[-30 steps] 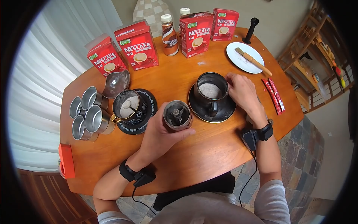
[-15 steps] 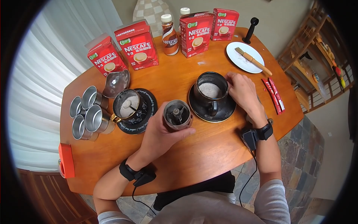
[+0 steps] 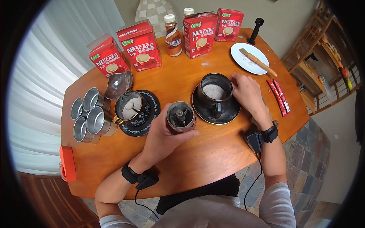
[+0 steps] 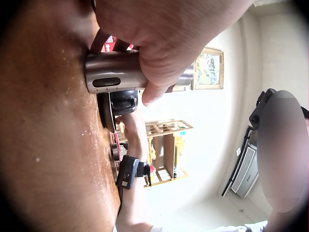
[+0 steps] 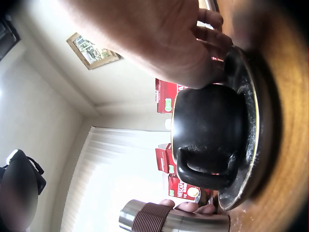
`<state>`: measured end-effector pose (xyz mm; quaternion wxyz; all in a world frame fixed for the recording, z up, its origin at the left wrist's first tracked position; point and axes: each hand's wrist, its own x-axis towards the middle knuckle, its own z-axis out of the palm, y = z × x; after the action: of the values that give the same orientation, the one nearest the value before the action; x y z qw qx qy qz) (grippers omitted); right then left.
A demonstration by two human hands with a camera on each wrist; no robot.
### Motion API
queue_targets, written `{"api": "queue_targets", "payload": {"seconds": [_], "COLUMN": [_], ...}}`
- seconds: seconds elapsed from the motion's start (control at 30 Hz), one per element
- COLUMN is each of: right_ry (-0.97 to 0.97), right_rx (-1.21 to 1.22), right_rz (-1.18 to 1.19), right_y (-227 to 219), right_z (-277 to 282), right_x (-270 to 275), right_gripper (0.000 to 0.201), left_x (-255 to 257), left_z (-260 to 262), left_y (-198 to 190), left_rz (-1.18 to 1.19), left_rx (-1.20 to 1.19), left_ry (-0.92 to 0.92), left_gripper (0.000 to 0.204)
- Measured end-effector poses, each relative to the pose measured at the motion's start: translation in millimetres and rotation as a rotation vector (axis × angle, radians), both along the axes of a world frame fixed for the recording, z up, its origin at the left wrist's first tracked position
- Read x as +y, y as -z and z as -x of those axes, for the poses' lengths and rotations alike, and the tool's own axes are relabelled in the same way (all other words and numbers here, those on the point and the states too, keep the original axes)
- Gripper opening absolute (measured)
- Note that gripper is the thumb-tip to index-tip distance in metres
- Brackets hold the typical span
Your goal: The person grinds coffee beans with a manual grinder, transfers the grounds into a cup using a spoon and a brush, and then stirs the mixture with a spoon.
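Note:
A hand coffee grinder (image 3: 181, 118), a steel cylinder with its crank off and the inner shaft showing from above, stands upright near the table's middle. My left hand (image 3: 163, 133) wraps round it, thumb across the near side; in the left wrist view the grinder's base (image 4: 89, 72) is at the wood. To its right, a black cup (image 3: 216, 91) with white powder inside sits on a black saucer (image 3: 228, 118), its handle towards me. My right hand (image 3: 247, 93) rests beside the cup with its fingertips against the far right side; in the right wrist view the cup (image 5: 207, 130) partly hides those fingers.
On the left are a gold-handled cup (image 3: 123, 100) of powder with a spoon, on a black coaster (image 3: 152, 104), and several metal tins (image 3: 99, 121). Red Nescafé boxes (image 3: 142, 49) and a bottle (image 3: 173, 38) line the back. A white plate (image 3: 239, 57) holds a brush (image 3: 258, 62); red sachets (image 3: 279, 98) lie right.

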<state>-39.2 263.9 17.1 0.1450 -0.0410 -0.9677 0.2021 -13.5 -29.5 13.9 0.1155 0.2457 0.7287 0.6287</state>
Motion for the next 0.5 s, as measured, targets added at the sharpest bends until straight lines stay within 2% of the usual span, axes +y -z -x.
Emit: {"api": "queue_targets", "payload": {"seconds": [0.5], "right_ry": [-0.006], "right_rx": [-0.016], "right_rz": [0.006], "right_y": [1.5], "right_z": [0.2], "right_x": [1.2], "right_gripper": [0.021], "left_x": [0.6], "left_z": [-0.2], "left_y": [1.1], "left_rz": [-0.012], "left_rx": [0.027], "left_ry": [-0.006], "left_gripper": [0.048]}}
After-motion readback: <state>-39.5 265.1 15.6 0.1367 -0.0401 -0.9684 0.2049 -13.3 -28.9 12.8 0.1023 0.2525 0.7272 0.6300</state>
